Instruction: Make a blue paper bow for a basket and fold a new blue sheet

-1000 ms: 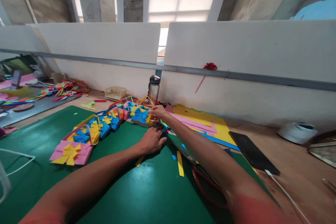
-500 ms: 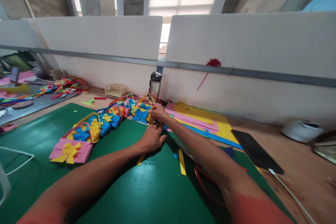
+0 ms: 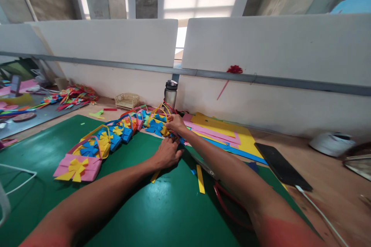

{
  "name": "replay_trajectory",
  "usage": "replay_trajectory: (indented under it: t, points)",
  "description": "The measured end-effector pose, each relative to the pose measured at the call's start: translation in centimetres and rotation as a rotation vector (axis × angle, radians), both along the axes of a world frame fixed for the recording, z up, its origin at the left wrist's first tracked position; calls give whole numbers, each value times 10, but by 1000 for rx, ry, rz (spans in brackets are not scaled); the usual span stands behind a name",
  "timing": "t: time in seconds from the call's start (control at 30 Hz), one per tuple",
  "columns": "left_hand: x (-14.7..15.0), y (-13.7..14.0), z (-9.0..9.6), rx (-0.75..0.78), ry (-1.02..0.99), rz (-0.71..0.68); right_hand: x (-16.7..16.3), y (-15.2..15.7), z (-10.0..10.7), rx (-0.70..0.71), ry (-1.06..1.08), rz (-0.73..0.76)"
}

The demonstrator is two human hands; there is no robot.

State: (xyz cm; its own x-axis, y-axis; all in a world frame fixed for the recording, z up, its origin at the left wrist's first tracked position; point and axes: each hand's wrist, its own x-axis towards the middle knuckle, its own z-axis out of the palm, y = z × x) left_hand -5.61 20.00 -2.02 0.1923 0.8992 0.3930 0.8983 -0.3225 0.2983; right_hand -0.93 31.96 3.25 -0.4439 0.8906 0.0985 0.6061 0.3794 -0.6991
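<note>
My right hand (image 3: 176, 124) is closed at the right edge of a yellow paper basket (image 3: 156, 120) with a blue paper flower, its fingertips pinched there. Just below and in front of it, my left hand (image 3: 167, 153) lies low on the green mat (image 3: 121, 204), thumb apart. Its fingertips reach under the right hand into shadow, beside some blue paper, and are partly hidden. Leftward runs a row of small paper baskets, ending with a pink basket (image 3: 94, 168) bearing a yellow flower. A yellow paper strip (image 3: 200, 179) lies right of my left hand.
Scissors with red handles (image 3: 228, 203) lie partly under my right forearm. Behind are a metal bottle (image 3: 171, 95) and a cream tray (image 3: 127, 100). Coloured paper sheets (image 3: 246, 139), a black phone (image 3: 282, 166) with a white cable, and a white container (image 3: 332, 144) are at right.
Both hands stay in nearly the same place, with only slight finger movement at the yellow basket. The whole view has shifted very slightly.
</note>
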Motion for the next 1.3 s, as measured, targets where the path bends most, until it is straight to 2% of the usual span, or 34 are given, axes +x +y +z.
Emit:
replay_trajectory:
  t: [0.2, 0.4, 0.53, 0.67, 0.77, 0.83, 0.93, 1.07, 1.2, 1.3]
  points:
    - [0, 2, -4, 34, -19, -9, 12, -13, 6, 84, -91, -21]
    - [-2, -3, -4, 76, -66, 6, 47, -42, 18, 153, -199, -41]
    - [-5, -10, -3, 49, -43, 53, 91, -51, 36, 179, -262, -58]
    - [-5, -18, -2, -27, 0, 100, 152, -46, 61, 190, -354, -115]
    - [1, -19, 1, -70, 39, 72, 191, -43, 73, 202, -442, -157]
    - [11, -16, 7, -81, 65, 30, 206, -42, 75, 211, -503, -167]
    - [31, -6, 18, -61, 98, -42, 208, -40, 71, 221, -596, -142]
    - [58, 11, 28, -29, 132, -136, 187, -36, 57, 231, -708, -69]
    - [68, 17, 21, -77, 149, -211, 168, -32, 41, 233, -809, -6]
    - [65, 15, 12, -112, 140, -212, 164, -30, 31, 233, -876, 27]
